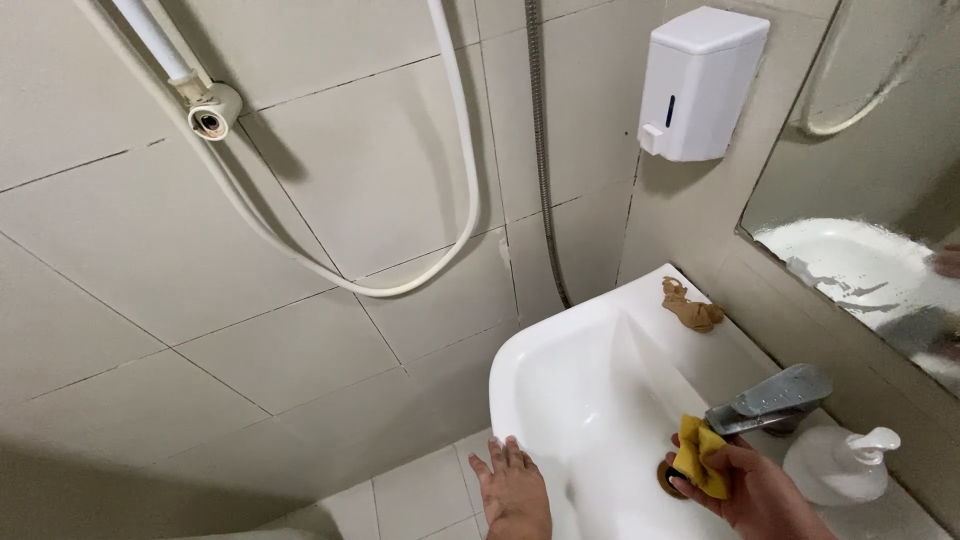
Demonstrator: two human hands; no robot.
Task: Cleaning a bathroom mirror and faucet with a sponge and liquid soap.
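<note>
The wall of large beige ceramic tiles point(300, 240) fills most of what I see, with a white flexible shower hose point(455, 130) looping down across it and a ribbed metal hose point(540, 150) hanging straight beside it. To the right a frameless wall mirror point(880, 180) shows a reflection of the basin.

Below is the white ceramic wash basin point(560, 390), its bowl bare except for the brass-coloured drain ring point(668, 478) at the bottom, partly covered by my sponge. On the basin's back ledge, near the corner, lies a crumpled tan scrap point(692, 308); I cannot tell what it is made of.

A white boxy plastic soap dispenser point(700, 85) is fixed to the wall above that corner; its contents are hidden. On the ledge to the right stands a white round pump bottle point(840, 465), just beside the grey metal lever tap point(770, 400); what it holds cannot be seen either.

My left hand point(512, 490) rests flat, fingers spread, on the basin's front rim. My right hand point(745, 490) is closed around a folded yellow sponge point(698, 458), held inside the bowl under the tap's spout, right above the drain. My hands are well apart, on either side of the bowl.
</note>
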